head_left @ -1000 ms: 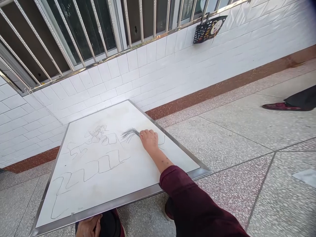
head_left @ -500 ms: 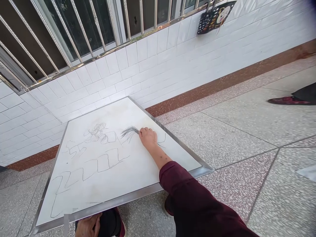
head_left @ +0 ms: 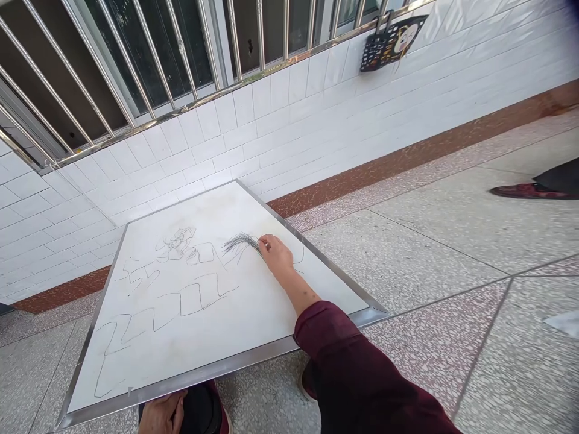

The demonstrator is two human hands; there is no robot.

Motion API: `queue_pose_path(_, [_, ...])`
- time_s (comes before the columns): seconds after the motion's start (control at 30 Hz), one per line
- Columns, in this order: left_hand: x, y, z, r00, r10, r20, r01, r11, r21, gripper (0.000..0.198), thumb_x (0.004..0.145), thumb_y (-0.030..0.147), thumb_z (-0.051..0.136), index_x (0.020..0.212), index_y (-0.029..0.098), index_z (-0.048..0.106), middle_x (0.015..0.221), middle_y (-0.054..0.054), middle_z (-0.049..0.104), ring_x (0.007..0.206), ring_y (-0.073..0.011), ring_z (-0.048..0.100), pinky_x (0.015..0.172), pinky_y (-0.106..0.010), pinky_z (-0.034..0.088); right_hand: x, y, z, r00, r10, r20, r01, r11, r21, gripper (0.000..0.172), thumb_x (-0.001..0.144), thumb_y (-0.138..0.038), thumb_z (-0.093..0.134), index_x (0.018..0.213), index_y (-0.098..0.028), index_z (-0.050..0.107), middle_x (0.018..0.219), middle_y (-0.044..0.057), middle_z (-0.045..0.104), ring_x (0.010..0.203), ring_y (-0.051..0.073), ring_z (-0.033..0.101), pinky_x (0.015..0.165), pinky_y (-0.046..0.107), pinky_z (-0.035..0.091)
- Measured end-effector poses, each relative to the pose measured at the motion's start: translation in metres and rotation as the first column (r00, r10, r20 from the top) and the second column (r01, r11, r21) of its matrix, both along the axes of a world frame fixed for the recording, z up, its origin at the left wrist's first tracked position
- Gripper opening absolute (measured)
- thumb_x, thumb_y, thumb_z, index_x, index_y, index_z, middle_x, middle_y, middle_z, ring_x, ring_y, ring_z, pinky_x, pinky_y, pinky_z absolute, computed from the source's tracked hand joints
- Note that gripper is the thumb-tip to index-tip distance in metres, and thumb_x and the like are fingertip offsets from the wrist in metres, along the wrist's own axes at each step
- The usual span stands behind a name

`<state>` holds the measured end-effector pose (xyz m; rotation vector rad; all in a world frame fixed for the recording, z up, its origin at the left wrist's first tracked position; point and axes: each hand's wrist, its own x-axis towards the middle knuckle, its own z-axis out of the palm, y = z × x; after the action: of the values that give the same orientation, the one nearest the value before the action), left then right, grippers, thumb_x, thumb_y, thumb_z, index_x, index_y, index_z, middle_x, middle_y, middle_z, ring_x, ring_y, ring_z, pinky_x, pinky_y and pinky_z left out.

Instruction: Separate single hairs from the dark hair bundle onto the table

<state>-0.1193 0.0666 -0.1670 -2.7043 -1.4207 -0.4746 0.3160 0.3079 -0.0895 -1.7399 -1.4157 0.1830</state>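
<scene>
My right hand (head_left: 277, 254) is closed in a pinch above the right half of a white table (head_left: 212, 343). From its fingers a bundle of thin dark strands (head_left: 242, 242) fans out to the left, its tips loose near the tabletop. A small dark-and-light spot shows at the fingertips, too small to name. Left of the bundle lies a tangle of thin strands (head_left: 178, 241). Long zigzag strands (head_left: 190, 304) spread across the middle and front left. Below the near edge, by the dark-clothed leg, my left hand (head_left: 161, 415) is curled closed; the table hides part of it.
A metal rim (head_left: 217, 367) edges the table, whose far side is by a white tiled wall (head_left: 316, 114). Barred windows (head_left: 149, 54) are above, with a dark patterned basket (head_left: 391, 42) hanging there. A person's shoe (head_left: 534, 190) is on the speckled floor at right.
My right hand has shifted slightly right and turned a little, with its fingertips now showing more. The bundle's tips have moved slightly right too. My left hand stays in place.
</scene>
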Motion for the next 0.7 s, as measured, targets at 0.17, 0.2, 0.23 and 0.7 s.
queue_pose_path(0.17, [0.002, 0.001, 0.004, 1.0, -0.021, -0.005, 0.021, 1.0, -0.005, 0.029, 0.09, 0.021, 0.044, 0.102, 0.027, 0.07, 0.088, -0.003, 0.077, 0.076, -0.0204, 0.074, 0.068, -0.027, 0.06, 0.001, -0.001, -0.002, 0.998, 0.041, -0.04, -0.041, 0.999, 0.013, 0.019, 0.094, -0.034, 0.042, 0.096, -0.022, 0.057, 0.092, 0.003, 0.067, 0.076, 0.015, 0.06, 0.066, 0.026, 0.041])
queue_pose_path(0.2, [0.002, 0.001, 0.005, 1.0, -0.022, -0.001, 0.022, 1.0, -0.003, 0.029, 0.09, 0.02, 0.044, 0.101, 0.026, 0.07, 0.088, -0.003, 0.077, 0.076, -0.02, 0.074, 0.068, -0.026, 0.06, 0.001, -0.001, -0.003, 0.998, 0.053, -0.039, -0.052, 0.999, 0.006, 0.019, 0.094, -0.034, 0.043, 0.097, -0.022, 0.057, 0.092, 0.003, 0.068, 0.077, 0.015, 0.06, 0.066, 0.026, 0.041])
queue_pose_path(0.23, [0.003, 0.0, 0.005, 1.0, -0.021, 0.003, 0.021, 1.0, 0.0, 0.029, 0.09, 0.02, 0.043, 0.099, 0.025, 0.07, 0.087, -0.003, 0.077, 0.075, -0.0196, 0.074, 0.067, -0.026, 0.06, 0.001, -0.001, -0.004, 0.997, 0.062, -0.035, -0.062, 0.998, -0.007, 0.018, 0.094, -0.033, 0.044, 0.099, -0.022, 0.058, 0.092, 0.002, 0.068, 0.077, 0.015, 0.061, 0.066, 0.026, 0.041])
queue_pose_path(0.7, [0.001, -0.002, 0.003, 1.0, 0.017, 0.009, -0.016, 0.999, -0.036, 0.028, 0.09, 0.017, 0.044, 0.096, 0.023, 0.07, 0.092, -0.004, 0.076, 0.081, -0.0195, 0.073, 0.075, -0.028, 0.059, -0.005, -0.026, 0.003, 0.976, 0.065, 0.207, -0.013, 0.969, -0.245, 0.02, 0.096, -0.022, 0.04, 0.085, -0.021, 0.057, 0.087, 0.007, 0.066, 0.082, 0.02, 0.058, 0.059, 0.027, 0.031])
